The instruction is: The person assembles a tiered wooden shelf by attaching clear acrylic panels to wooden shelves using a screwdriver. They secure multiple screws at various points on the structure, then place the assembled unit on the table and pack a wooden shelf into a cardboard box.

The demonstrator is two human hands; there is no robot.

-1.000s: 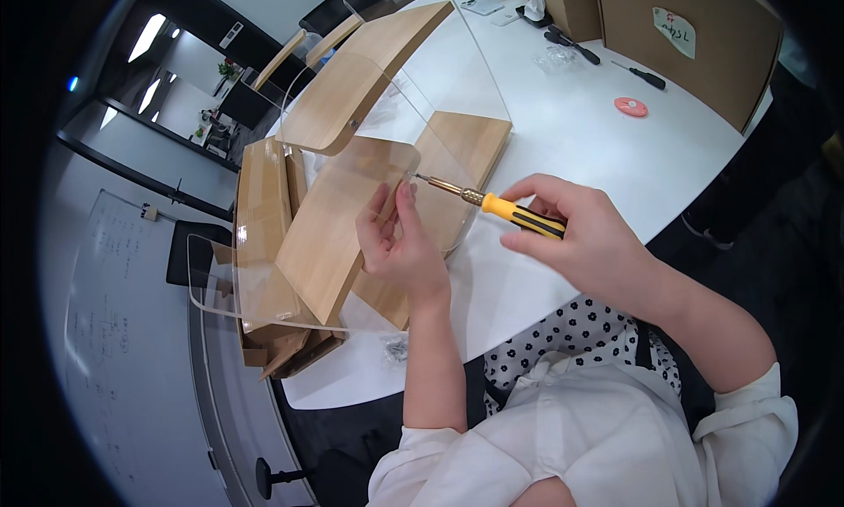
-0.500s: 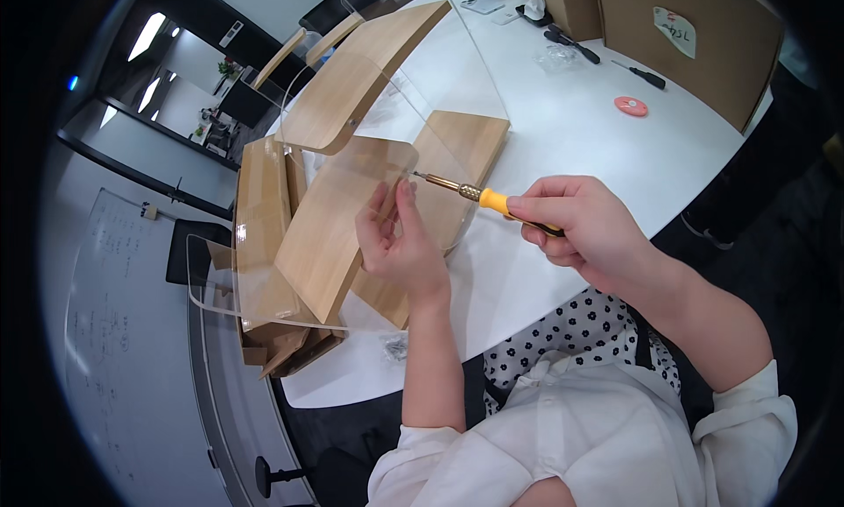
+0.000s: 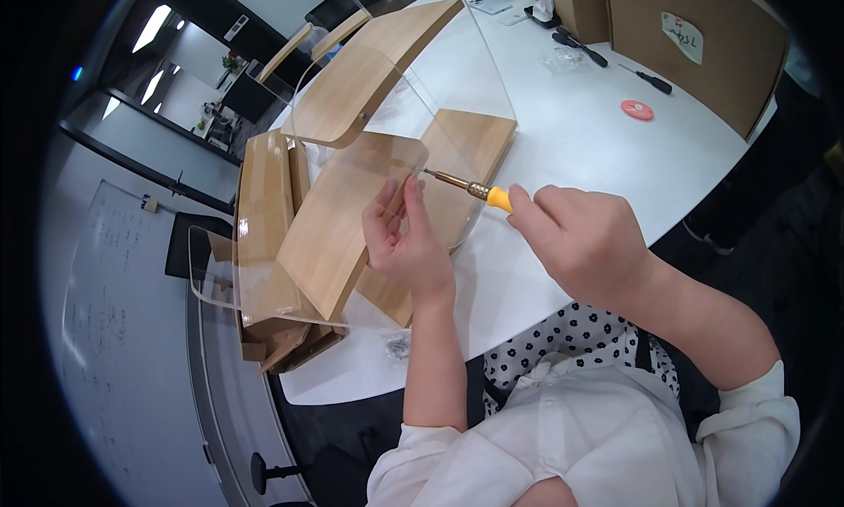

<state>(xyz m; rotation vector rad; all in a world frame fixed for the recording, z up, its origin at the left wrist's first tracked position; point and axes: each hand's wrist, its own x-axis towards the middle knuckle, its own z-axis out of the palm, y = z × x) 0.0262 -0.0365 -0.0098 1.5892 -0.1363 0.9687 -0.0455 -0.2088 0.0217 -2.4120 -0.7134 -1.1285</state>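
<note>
My right hand [image 3: 593, 239] is closed round the yellow handle of a screwdriver [image 3: 466, 186], with its back turned up. The screwdriver's metal shaft points left, its tip at the corner of a light wooden shelf board [image 3: 338, 217], against a clear acrylic side panel [image 3: 492, 54]. Any screw at the tip is too small to make out. Just below the tip, my left hand [image 3: 409, 243] pinches the board's edge between thumb and fingers. Another curved wooden board [image 3: 369, 72] sits higher along the panel, and a third wooden board [image 3: 475, 147] is behind and below.
Cardboard packaging [image 3: 264, 191] stands at the left of the white table [image 3: 580, 147]. A small bag of hardware [image 3: 396, 344] lies by the near edge. Farther right are a pink disc [image 3: 637, 110], dark-handled screwdrivers [image 3: 651, 81] and a big cardboard box [image 3: 703, 50].
My right hand has turned back-up and slid forward on the handle, covering its black end. My left hand keeps its place at the board, and the view has shifted slightly.
</note>
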